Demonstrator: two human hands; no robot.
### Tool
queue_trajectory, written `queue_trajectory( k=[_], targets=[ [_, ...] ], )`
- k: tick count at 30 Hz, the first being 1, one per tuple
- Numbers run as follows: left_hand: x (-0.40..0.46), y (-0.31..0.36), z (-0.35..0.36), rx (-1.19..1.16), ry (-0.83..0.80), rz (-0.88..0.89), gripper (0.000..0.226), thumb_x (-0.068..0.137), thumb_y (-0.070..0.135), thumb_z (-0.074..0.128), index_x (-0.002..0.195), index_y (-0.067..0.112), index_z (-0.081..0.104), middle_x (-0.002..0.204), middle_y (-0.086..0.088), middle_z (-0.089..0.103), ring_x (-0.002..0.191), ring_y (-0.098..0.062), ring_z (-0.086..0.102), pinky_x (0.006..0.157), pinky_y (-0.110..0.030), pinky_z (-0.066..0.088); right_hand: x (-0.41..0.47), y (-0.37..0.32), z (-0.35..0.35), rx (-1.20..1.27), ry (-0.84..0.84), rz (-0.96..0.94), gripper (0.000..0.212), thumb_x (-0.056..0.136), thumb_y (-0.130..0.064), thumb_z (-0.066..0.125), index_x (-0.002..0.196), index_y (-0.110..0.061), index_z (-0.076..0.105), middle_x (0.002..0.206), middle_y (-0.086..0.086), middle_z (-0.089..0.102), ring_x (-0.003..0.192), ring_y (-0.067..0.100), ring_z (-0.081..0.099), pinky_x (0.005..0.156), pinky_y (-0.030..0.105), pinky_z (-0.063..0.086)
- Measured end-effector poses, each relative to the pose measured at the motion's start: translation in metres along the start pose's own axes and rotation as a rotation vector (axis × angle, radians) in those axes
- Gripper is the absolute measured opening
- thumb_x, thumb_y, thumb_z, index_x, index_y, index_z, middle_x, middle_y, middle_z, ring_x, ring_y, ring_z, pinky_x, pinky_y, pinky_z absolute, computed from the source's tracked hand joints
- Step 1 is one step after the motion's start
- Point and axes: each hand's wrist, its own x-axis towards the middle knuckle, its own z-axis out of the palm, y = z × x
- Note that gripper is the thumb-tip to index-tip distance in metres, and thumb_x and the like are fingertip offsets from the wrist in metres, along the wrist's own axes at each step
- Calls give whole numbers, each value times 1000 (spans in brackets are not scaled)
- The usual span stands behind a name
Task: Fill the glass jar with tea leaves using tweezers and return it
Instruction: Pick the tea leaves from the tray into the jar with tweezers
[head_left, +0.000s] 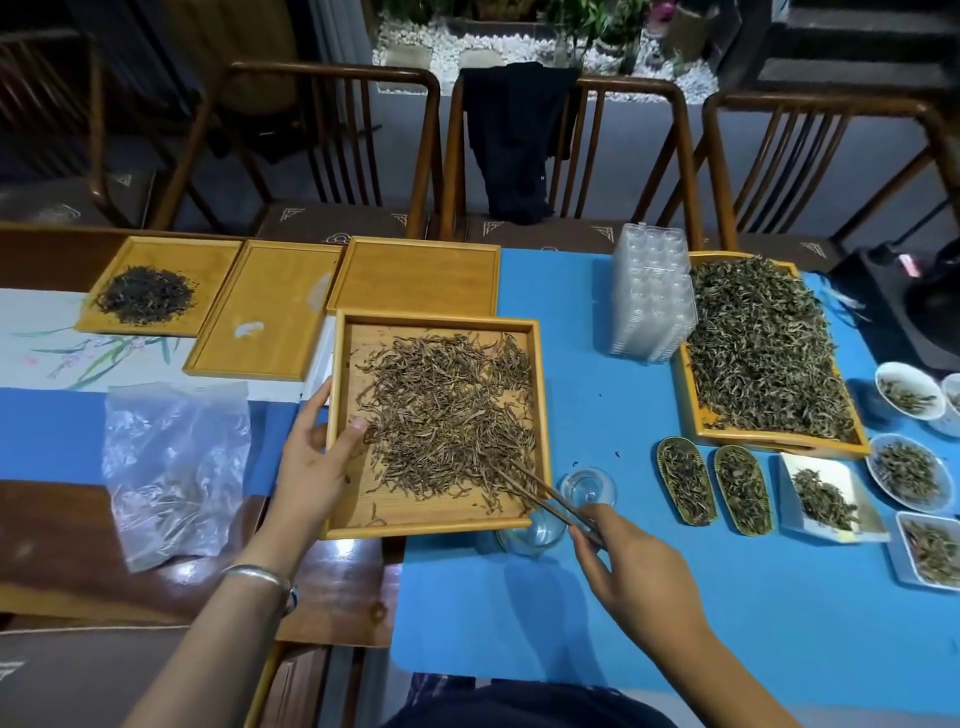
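Right hand (631, 564) sits nearest me, its grip pinched shut on the rear end of the tweezers (540, 493). Their two thin legs run up and away from that grip to the near right corner of the tray (343, 415), tips in among the tea leaves (447, 410). I cannot tell whether the tips have closed on any leaf.

Left hand (317, 457) steadies the tray: thumb over the left rim and resting on the leaves, fingers loosely curled outside the wall, so that grip holds the edge rather than clamping it.

I take the jar (532, 530) to be the clear glass just beyond my right grip, touching the tray's near right corner; it looks empty. A second clear glass piece (587, 486), perhaps its lid, stands just past the tweezers.

Handling, as I judge it: the leaves are dry, wiry, very light and brittle, tangled in a loose mat. A small tuft taken across its middle should lift cleanly; squeezing hard would crush them. The jar is smooth, fragile, light and easily tipped, so I would hold it round the body, not the rim. Its mouth is close to the grip, so the carry is short.
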Motion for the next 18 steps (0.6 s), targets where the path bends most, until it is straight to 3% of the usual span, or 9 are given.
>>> queue_trajectory(
  k=[8, 13, 18],
  targets=[
    [5, -3, -3, -12, -9, -16, 76, 78, 42, 72, 147, 32, 41, 108, 3, 73, 87, -4, 72, 62, -13, 55, -13, 4, 4, -3, -22, 43, 28, 97, -42, 43, 119, -30, 54, 98, -6, 71, 81, 18, 69, 59, 35, 52],
    [4, -2, -1, -14, -9, 2, 76, 78, 41, 73, 147, 32, 41, 106, 10, 71, 88, 0, 71, 61, -11, 54, -26, 7, 3, 30, -18, 73, 28, 96, -39, 48, 118, -25, 58, 98, -3, 72, 81, 22, 70, 62, 37, 53],
    [3, 0, 0, -3, -15, 14, 70, 84, 36, 72, 147, 35, 40, 114, 6, 70, 99, -9, 70, 73, -17, 57, -30, 3, -4, 37, 53, 39, 19, 88, -27, 66, 106, -19, 66, 83, -1, 75, 66, 21, 71, 48, 36, 52]
  ],
)
